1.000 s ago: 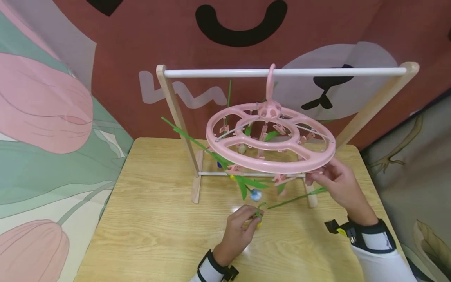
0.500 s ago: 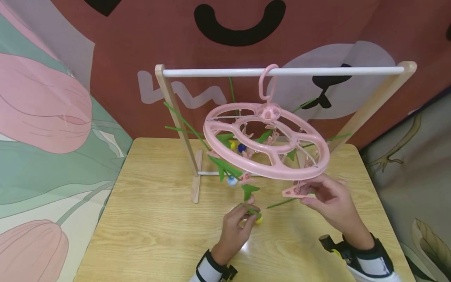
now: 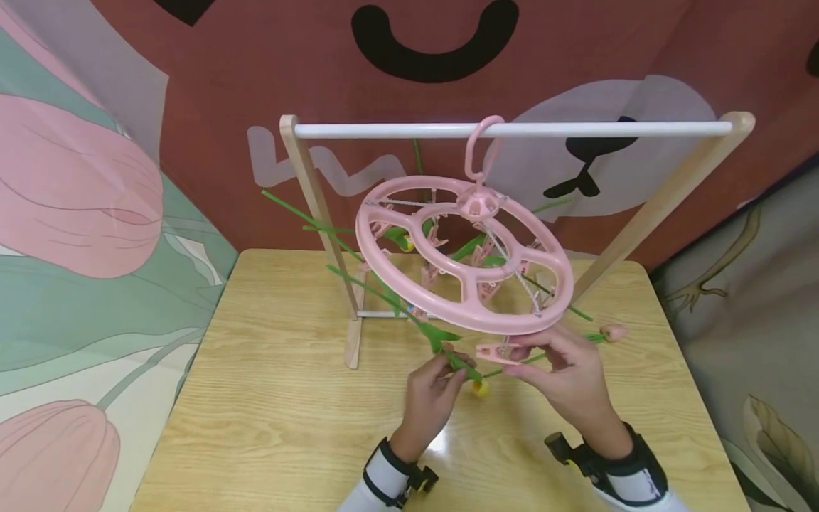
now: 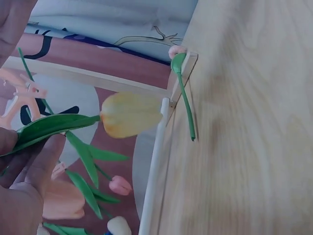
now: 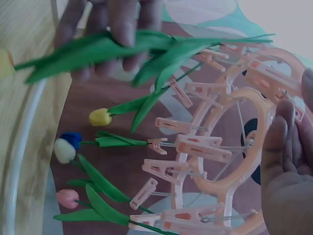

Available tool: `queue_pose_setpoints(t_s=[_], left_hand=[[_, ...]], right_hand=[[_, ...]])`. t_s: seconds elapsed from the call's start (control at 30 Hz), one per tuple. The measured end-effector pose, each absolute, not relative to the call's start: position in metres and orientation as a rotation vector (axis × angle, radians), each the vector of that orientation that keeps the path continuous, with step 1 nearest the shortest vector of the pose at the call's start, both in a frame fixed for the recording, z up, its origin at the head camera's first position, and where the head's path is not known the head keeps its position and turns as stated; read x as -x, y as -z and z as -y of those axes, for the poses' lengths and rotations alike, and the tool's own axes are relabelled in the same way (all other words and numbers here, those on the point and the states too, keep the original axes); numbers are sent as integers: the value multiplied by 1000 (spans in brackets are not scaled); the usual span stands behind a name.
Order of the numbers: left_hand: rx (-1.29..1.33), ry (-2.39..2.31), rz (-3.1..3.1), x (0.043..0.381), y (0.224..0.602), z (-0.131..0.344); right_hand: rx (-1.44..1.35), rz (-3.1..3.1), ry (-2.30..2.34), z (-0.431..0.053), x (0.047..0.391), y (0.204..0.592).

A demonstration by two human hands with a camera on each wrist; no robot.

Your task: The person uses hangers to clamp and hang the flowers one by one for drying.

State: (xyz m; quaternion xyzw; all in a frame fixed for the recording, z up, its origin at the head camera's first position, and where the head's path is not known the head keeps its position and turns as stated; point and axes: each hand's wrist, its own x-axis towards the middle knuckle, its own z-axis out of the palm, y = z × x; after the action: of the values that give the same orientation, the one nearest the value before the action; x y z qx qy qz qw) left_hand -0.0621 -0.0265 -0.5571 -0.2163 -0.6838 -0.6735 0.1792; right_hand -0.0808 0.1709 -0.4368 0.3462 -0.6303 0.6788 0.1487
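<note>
My left hand (image 3: pixel 427 405) pinches a yellow artificial tulip (image 4: pixel 129 115) by its green leaves, the bloom pointing right and down in the head view. The stem runs up and left past the hanger. My right hand (image 3: pixel 572 373) holds a pink clothespin (image 3: pixel 494 352) that hangs from the near rim of a round pink clip hanger (image 3: pixel 441 306). In the head view, the clothespin lies close above the tulip's leaves. The hanger tilts toward me from its hook on a white bar (image 3: pixel 608 129). Other tulips, such as a small yellow one (image 5: pixel 100 117), hang clipped under it.
A wooden-ended rack (image 3: pixel 665 203) stands on the wooden table (image 3: pixel 269 427). One loose pink tulip (image 3: pixel 614 332) lies at the table's right, by the rack's foot. More clothespins (image 5: pixel 173 125) dangle inside the hanger. A printed cloth backs the table.
The hanger has turned and swung left, its near rim lower. My right hand has moved left with the clothespin, closer to my left hand. The held tulip's stem now shows, angled up-left.
</note>
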Motion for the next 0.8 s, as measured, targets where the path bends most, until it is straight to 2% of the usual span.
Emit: queue_pose_setpoints(t_s=[0.4, 0.8], left_hand=[[626, 1962, 1891, 69, 548, 13], [623, 1902, 1868, 70, 548, 8]], right_hand=[[-846, 1829, -1805, -142, 82, 459], [-783, 1782, -1840, -135, 81, 462]])
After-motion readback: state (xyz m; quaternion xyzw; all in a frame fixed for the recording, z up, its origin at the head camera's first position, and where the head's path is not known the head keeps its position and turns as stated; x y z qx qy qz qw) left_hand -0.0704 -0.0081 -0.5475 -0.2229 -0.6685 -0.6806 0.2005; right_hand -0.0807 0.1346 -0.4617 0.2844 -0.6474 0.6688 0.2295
